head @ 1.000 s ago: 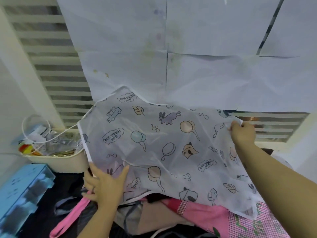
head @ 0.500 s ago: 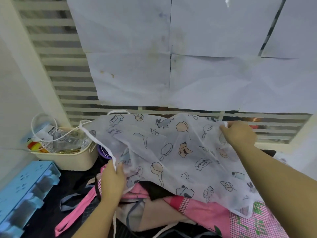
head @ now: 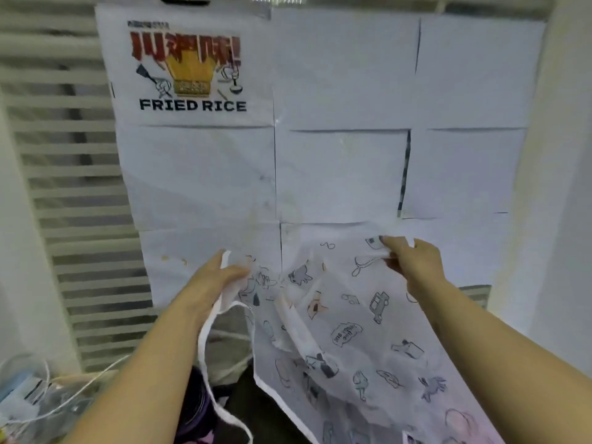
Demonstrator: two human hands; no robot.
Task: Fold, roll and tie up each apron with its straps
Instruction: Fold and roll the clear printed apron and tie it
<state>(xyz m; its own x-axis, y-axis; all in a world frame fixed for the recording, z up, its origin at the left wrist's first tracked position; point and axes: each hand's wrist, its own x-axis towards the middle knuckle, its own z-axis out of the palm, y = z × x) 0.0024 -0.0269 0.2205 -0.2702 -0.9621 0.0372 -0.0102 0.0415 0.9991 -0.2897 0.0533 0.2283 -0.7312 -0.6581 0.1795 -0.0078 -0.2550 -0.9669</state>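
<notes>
A thin white apron (head: pixel 349 334) printed with small cartoon drawings hangs in the air in front of me. My left hand (head: pixel 217 280) grips its upper left corner, and my right hand (head: pixel 413 261) pinches its upper right edge. Between the two hands the top edge sags and bunches. The cloth drapes down to the lower right, over my right forearm. A white strap (head: pixel 208 350) dangles in a loop from my left hand down toward the bottom of the frame.
Sheets of white paper (head: pixel 346 174) cover the slatted wall ahead; one carries a "FRIED RICE" print (head: pixel 192 72). A basket with cords and packets (head: pixel 35 395) sits at the lower left. Dark and purple cloth (head: pixel 198 408) lies below the strap.
Both hands have lifted the apron off the pile and raised it upright, moving closer together. The view has tilted upward, so the pile of other aprons has dropped out of sight.
</notes>
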